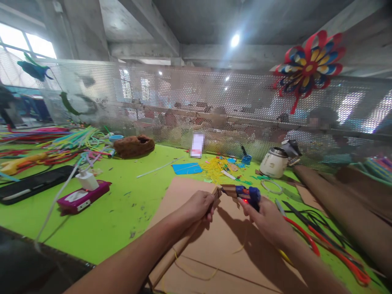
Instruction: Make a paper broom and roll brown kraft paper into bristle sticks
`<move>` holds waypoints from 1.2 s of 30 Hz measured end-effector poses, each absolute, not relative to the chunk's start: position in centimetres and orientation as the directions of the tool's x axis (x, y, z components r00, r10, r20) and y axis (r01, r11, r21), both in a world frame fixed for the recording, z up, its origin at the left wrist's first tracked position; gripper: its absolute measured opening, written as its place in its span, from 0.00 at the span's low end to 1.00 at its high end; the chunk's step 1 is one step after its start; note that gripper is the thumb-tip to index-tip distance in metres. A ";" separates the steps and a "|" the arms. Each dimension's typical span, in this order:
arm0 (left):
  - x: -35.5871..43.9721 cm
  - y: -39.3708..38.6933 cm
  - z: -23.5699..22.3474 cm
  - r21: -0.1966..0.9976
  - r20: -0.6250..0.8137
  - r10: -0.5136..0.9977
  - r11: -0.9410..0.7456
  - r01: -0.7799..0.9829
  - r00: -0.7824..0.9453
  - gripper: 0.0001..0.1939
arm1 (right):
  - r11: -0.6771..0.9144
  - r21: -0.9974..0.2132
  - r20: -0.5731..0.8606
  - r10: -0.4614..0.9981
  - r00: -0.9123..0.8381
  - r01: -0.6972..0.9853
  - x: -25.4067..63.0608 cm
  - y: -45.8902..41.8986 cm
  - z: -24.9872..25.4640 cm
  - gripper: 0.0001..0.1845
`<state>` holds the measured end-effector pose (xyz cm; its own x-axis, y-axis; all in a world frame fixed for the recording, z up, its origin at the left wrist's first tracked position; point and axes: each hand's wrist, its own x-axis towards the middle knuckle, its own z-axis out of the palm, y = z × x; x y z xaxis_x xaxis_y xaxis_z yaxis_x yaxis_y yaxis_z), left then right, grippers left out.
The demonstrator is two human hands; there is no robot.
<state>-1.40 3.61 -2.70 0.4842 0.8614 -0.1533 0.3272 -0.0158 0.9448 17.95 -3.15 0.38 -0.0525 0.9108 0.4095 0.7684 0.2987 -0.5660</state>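
Note:
My right hand (271, 218) is closed around a blue hot glue gun (251, 197), a small red light glowing on its body. The nozzle points left, close to the upper end of a long folded piece of brown cardboard (180, 249). Near that end, my left hand (200, 206) grips the cardboard with its fingers curled; whether the nozzle touches it I cannot tell. Beneath both hands lie flat brown cardboard sheets (190, 188). A thin yellow strand (199, 278) loops across them in front.
Large scissors with red-orange handles (337, 249) lie right, near a white metal pot (273, 163). Yellow scraps (216, 168) and a blue card (187, 168) lie beyond the sheets. Left are a purple power strip (84, 198), a black case (36, 183) and a brown hollow object (134, 146).

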 end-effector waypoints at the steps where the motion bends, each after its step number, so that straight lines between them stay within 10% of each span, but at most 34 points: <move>1: -1.4 3.6 -2.7 0.945 -0.154 0.862 -0.014 0.327 0.484 0.29 | 0.297 -0.556 0.416 0.908 -0.048 0.776 18.0 -3.1 0.4 0.21; 20: -1.5 2.6 -0.6 0.962 -0.074 0.901 -0.048 0.268 0.427 0.21 | 0.231 -0.500 0.452 0.892 0.024 0.834 18.1 1.0 -4.7 0.21; 36: -1.2 2.0 0.0 0.969 0.008 0.866 -0.131 0.210 0.501 0.16 | 0.184 -0.946 0.216 0.972 0.093 0.268 14.1 1.1 -0.3 0.25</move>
